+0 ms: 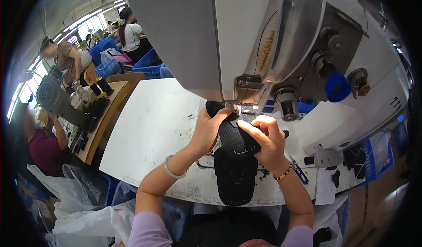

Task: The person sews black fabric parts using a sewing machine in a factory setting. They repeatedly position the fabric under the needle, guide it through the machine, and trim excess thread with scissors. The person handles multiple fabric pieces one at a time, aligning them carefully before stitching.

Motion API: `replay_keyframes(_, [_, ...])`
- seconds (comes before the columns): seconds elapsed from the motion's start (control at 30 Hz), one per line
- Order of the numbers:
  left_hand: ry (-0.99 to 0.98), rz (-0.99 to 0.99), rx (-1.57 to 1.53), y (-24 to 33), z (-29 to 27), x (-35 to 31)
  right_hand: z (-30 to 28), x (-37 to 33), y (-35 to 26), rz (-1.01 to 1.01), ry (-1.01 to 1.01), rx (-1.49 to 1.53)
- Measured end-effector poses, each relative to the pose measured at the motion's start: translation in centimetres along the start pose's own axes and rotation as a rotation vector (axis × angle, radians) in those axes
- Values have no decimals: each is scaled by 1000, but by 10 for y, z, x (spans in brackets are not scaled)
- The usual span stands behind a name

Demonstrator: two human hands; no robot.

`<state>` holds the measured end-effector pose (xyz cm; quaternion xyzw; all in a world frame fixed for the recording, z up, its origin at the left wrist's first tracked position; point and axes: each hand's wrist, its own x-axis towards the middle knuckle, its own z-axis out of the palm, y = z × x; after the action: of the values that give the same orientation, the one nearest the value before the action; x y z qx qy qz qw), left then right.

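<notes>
A black textured shoe upper [235,139] with white marking lines lies under the needle area of a large white sewing machine [255,36]. My left hand [210,126] is closed on its left edge, thumb on top, close below the needle. From the right, my right hand [268,141] pinches its edge beside a small pale patch, with thumb and forefinger near the needle. A smooth black flap [235,181] with a faint white line extends from beneath the textured part toward me, down to the table's front edge. Whether the two parts are joined is hidden.
Dark scraps dot the white table [149,128]. A blue-handled cutter [300,172] and a white card [325,186] lie right of my forearm. Plastic bags [94,223] hang below the front edge. Co-workers sit at another machine [59,97] and among blue baskets [147,67] at left.
</notes>
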<state>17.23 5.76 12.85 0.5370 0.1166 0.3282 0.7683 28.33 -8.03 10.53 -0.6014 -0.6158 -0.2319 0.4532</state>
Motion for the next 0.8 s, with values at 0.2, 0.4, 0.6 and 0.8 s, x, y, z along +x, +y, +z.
replay_keyframes(0.2, [-32, -18, -5, -3, -5, 2, -1, 2, -2, 10, -3, -6])
replay_keyframes(0.4, [-40, 27, 94, -2, -6, 1, -2, 5, 0, -37, -11, -40])
replay_keyframes(0.6, [-172, -16, 461, 18, -7, -6, -3, -1, 20, -99, -44, -35])
replay_keyframes(0.8, [-180, -167, 197, 17, -11, -3, -10, 3, 20, -184, -77, -49])
